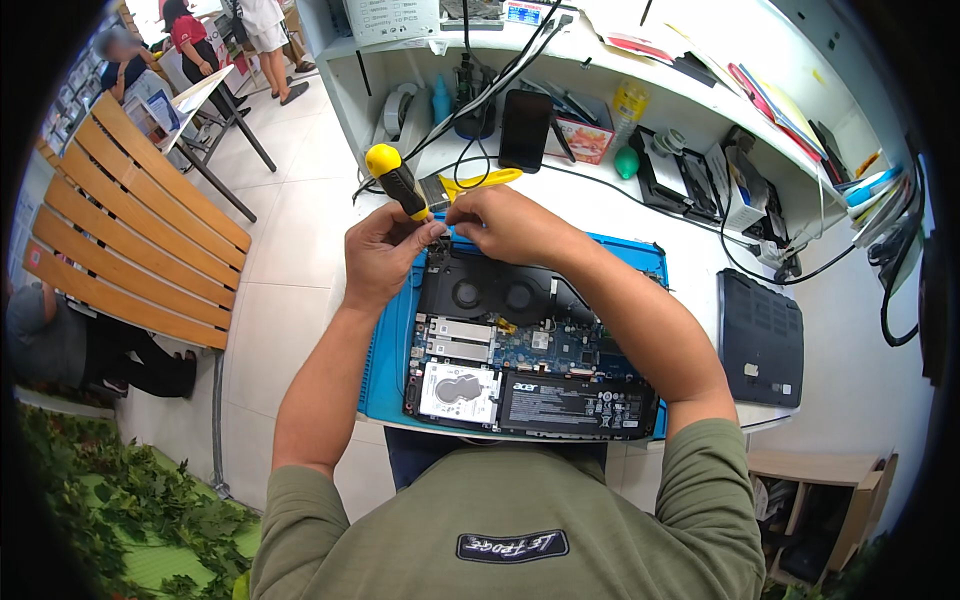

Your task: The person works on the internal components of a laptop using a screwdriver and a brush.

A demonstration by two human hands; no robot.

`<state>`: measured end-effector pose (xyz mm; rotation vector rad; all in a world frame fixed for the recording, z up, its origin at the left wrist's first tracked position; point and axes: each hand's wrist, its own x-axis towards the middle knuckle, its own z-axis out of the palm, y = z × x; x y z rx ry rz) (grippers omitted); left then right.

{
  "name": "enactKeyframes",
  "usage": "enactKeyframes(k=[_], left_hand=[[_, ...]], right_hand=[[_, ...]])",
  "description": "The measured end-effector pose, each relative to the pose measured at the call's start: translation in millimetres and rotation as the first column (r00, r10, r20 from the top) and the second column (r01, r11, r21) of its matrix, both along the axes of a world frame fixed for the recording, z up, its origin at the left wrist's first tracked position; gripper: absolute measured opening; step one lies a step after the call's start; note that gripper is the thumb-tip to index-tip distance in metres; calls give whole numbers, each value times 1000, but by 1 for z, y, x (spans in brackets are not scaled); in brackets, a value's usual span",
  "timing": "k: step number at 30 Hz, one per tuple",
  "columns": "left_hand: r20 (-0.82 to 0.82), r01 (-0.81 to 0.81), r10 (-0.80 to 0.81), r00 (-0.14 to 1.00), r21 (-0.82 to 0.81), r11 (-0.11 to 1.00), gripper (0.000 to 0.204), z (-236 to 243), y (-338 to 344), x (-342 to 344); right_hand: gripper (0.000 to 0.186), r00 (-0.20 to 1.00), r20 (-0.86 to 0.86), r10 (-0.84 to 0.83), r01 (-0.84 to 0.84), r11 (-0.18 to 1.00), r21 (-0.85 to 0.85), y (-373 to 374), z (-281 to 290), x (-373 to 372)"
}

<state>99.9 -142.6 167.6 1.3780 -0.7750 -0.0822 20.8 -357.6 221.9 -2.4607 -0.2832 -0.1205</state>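
The white bench point(640, 215) carries a blue mat point(385, 370); on the mat lies an opened laptop point(530, 345) with its underside bared (2 fans, a drive and a long black battery show); its removed black bottom cover point(760, 335) lies apart at the right. At the laptop's far left corner the left hand point(385, 250) is closed around a yellow-and-black screwdriver point(400, 182), tip down; the right hand point(505, 225) pinches its fingers shut just beside that tip, on what I cannot tell.

A black laptop cover point(760, 338) lies at the tabletop's point(690, 255) right edge, a dark phone point(525, 130) stands propped near its back edge, and a slatted wooden bench point(130, 225) sits on the floor beyond its left edge.
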Motion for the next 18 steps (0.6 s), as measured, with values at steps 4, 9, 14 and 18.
enactKeyframes(k=[4, 9, 14, 18], left_hand=[[-59, 0, -4, 998, -65, 998, 18, 2, -3, -2], [-21, -70, 68, 997, -115, 991, 20, 0, -4, 3], [-9, -128, 128, 992, -109, 986, 21, 2, -1, 9], [0, -93, 94, 996, -124, 988, 21, 2, 3, 10]], right_hand=[[30, 997, -48, 55, -58, 997, -47, 5, -7, 5], [24, 995, -98, -17, 12, 999, -48, 11, -12, 11], [23, 998, -13, -65, 63, 991, -121, -24, -29, 27], [23, 996, -68, -59, 50, 991, -127, -25, -32, 29]])
